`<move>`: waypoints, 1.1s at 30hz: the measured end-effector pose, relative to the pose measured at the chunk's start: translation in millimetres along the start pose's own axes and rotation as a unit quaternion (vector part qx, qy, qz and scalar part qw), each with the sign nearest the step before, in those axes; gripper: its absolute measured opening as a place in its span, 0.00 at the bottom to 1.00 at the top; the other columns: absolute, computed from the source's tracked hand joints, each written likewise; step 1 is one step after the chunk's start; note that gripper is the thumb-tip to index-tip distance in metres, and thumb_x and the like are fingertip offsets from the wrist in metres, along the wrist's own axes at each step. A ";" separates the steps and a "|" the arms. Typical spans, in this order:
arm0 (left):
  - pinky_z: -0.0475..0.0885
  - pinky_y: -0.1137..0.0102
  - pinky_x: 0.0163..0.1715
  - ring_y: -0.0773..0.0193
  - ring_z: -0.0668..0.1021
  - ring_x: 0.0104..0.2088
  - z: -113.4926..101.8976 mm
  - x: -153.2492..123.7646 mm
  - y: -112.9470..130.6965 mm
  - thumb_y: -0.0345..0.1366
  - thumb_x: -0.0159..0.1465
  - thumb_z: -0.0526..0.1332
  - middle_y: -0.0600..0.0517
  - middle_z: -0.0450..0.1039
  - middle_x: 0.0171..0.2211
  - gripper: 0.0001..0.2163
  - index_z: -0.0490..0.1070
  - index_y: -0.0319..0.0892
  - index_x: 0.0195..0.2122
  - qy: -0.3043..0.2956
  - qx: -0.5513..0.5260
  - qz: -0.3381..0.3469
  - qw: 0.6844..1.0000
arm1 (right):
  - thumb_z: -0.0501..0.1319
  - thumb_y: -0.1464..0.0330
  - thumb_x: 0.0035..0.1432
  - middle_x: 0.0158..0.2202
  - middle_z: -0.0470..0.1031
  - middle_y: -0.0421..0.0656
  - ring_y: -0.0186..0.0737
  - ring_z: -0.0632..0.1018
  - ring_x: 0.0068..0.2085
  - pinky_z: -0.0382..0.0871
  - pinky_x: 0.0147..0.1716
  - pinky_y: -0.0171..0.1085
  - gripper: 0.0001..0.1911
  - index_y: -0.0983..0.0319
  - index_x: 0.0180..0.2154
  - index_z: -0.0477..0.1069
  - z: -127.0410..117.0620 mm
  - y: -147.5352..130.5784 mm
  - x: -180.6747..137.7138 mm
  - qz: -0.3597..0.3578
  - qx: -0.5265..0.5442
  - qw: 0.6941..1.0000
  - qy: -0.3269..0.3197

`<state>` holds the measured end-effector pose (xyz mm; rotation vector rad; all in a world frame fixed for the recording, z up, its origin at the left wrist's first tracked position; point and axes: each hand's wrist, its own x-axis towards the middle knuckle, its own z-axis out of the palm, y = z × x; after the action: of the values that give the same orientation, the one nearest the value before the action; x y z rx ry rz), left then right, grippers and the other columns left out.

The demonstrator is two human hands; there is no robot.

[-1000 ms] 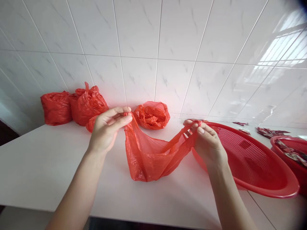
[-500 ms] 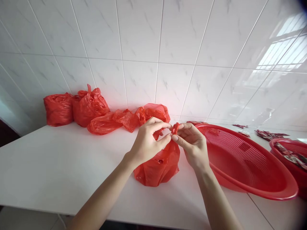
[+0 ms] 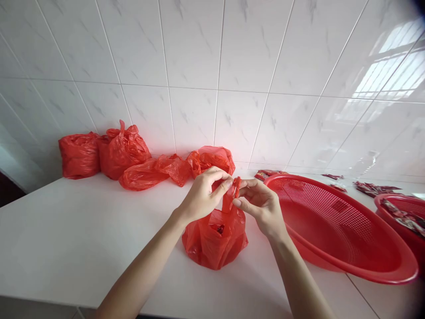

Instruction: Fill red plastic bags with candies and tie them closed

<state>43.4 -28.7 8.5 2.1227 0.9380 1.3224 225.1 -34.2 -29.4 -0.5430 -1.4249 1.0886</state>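
A translucent red plastic bag (image 3: 215,248) was seen at six o'clock from the centre of view, its wrinkled body set upright and bulging at the base. Its upper part was drawn into a narrow, crumpled strand toward one o'clock; a small dark patch was exposed within the partly open mouth.
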 end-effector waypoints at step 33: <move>0.71 0.61 0.45 0.59 0.75 0.41 -9.6 2.3 -2.1 0.42 0.65 0.62 0.49 0.73 0.37 0.09 0.80 0.46 0.35 -0.010 0.006 -0.023 1.000 | 0.66 0.68 0.60 0.50 0.73 0.44 0.47 0.72 0.55 0.65 0.56 0.47 0.01 0.56 0.34 0.76 1.9 6.2 -16.0 -0.070 -0.169 0.982 0.047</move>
<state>34.8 -25.2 12.5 2.1076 0.9814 1.2732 224.7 -45.4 -42.5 -0.7131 -1.5493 0.7039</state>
